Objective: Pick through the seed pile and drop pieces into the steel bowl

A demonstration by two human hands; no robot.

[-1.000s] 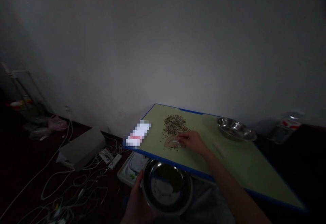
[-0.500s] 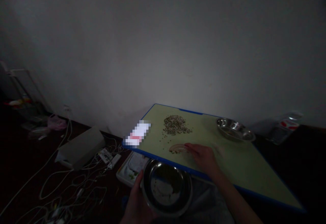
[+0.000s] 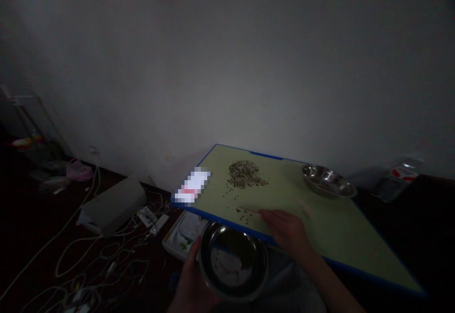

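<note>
My left hand [image 3: 194,277] grips the left side of a shiny metal bowl [image 3: 231,290], held just below the front edge of a pale green table [image 3: 341,232] with a blue rim. A few small dark bits lie in the bowl. Over the table, my right hand [image 3: 286,227] is closed around a thin pale stick [image 3: 247,209] whose tip points left. Close to that tip, a few loose dark grains [image 3: 243,216] sit near the front edge. Further back spreads a larger pile of small brown grains [image 3: 245,174].
A second metal bowl [image 3: 329,181] stands at the table's back right. A blurred-out bright rectangle [image 3: 192,187] lies at the left edge. Below are a white tray [image 3: 174,242], a grey box [image 3: 112,206] and tangled cables [image 3: 110,268]. A clear container [image 3: 398,180] is at right.
The stick, smeared by motion before, now shows sharply, and my right hand has shifted slightly down. The grains near the front edge now lie more spread toward that edge. The bowl has barely moved.
</note>
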